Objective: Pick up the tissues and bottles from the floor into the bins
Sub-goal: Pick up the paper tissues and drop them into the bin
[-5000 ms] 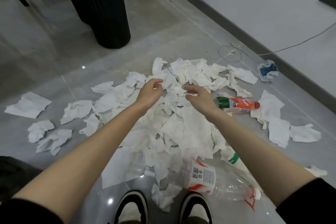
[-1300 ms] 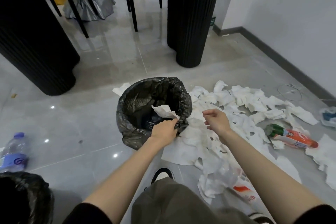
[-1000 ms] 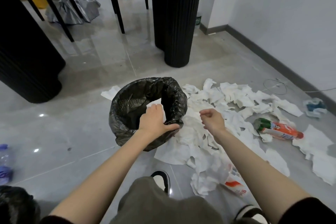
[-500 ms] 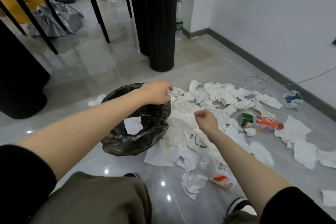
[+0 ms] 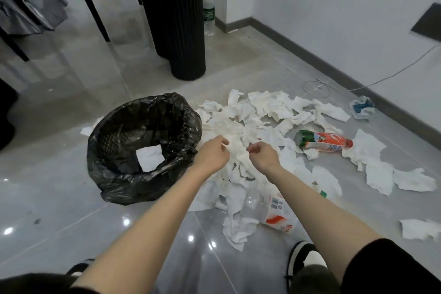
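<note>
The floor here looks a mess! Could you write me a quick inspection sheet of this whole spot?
Surface: glossy grey tiled floor.
Job's things: tissue pile; red-labelled bottle and clear bottle lying down; black-lined bin holding one tissue.
Clutter: blue-and-white wad by the wall.
Grippers: left hand and right hand over the pile, fingers curled; grip unclear.
Cables: white cable, coiled wire.
Surroundings: black ribbed column, upright bottle, chair legs.

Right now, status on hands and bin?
Left hand and right hand over tissue pile, grip unclear. One tissue in black-lined bin. Red-labelled bottle on floor.
</note>
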The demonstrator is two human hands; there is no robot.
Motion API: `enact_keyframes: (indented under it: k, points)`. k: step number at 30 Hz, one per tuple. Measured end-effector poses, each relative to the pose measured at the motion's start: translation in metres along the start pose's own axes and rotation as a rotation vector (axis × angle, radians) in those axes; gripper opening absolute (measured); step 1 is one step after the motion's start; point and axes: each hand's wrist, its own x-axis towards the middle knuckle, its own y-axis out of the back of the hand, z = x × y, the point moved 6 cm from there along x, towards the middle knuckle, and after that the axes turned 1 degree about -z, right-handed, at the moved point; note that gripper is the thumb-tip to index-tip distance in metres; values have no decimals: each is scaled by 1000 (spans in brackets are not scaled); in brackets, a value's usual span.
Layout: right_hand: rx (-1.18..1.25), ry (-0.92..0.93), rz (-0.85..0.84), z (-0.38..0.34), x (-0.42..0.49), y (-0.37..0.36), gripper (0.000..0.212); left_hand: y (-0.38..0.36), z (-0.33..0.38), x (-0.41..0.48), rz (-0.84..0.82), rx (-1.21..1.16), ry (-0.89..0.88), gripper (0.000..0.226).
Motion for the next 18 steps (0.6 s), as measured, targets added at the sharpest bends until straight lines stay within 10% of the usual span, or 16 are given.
enact_keyframes:
  k: [13,18]
  points:
    - [-586,182,-339,53,6,-109,35,-80,-121,-35,-33,-194,214,42]
    - [-635,193,-226,61,4,-107,30,-89,-129,-43,-45,-282,212,42]
